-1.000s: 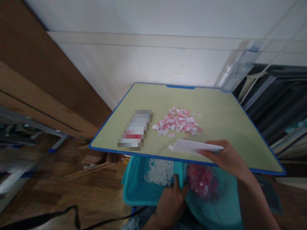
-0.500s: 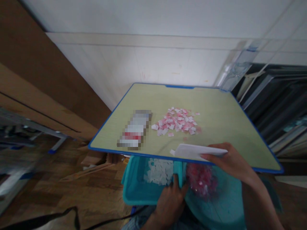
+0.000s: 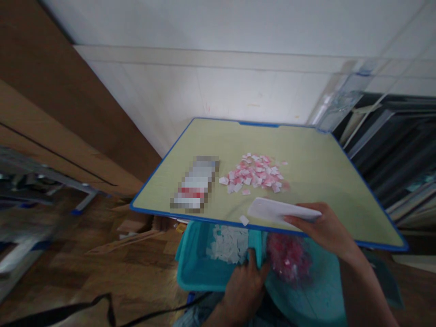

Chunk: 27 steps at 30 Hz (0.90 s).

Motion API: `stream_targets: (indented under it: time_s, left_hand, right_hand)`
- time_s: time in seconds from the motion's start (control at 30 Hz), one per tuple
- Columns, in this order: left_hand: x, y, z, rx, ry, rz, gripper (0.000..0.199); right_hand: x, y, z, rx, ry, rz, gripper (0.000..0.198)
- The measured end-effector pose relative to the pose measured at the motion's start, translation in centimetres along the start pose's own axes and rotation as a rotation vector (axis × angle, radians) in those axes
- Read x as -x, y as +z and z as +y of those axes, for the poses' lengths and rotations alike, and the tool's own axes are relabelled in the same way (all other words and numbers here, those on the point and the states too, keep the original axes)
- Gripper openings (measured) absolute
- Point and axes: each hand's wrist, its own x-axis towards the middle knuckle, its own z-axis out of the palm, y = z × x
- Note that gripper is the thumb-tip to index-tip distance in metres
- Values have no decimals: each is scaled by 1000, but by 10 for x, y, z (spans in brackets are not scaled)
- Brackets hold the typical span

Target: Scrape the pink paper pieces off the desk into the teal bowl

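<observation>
My right hand (image 3: pixel 318 227) pinches a flat white piece (image 3: pixel 272 209) with rounded corners, thumb below and fingers above; I cannot make out its exact kind. It is over the near edge of a pale-green folding table (image 3: pixel 313 159) with a blue rim. Just left of it, a small white square (image 3: pixel 244 220) lies at that edge. Farther back is a loose pile of small pink and white squares (image 3: pixel 255 172). Below the table, my left hand (image 3: pixel 247 284) grips the right rim of a teal basket (image 3: pixel 194 281) with thin white pieces (image 3: pixel 230 245) inside.
A blurred-out phone-like object (image 3: pixel 195 184) lies left on the table. Right of the basket, a round teal basin (image 3: pixel 320 290) holds a clear bag of pink-red pieces (image 3: pixel 289 256). Dark flat panels (image 3: pixel 402 141) lean at the right, and a white wall (image 3: pixel 204 86) stands behind.
The white piece has tilted up slightly and drawn away from the small square at the edge, which now lies apart. My left hand keeps its grip; the whole view has shifted slightly.
</observation>
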Motion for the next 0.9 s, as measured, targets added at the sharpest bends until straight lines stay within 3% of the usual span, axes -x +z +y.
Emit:
stream_targets:
  time_s: [0.27, 0.43, 0.63, 0.9]
  left_hand:
    - [0, 2, -1, -6, 5, 0, 60]
    - [0, 4, -1, -9, -1, 14, 56]
    - [0, 4, -1, -6, -1, 8, 64]
    - [0, 5, -1, -3, -1, 4, 62]
  right_hand:
    - [-1, 5, -14, -25, -15, -87, 27]
    - [-9, 9, -11, -85, 33, 51, 26]
    - [-16, 15, -9, -84, 42, 29, 25]
    - [-4, -3, 3, -44, 181, 123, 31]
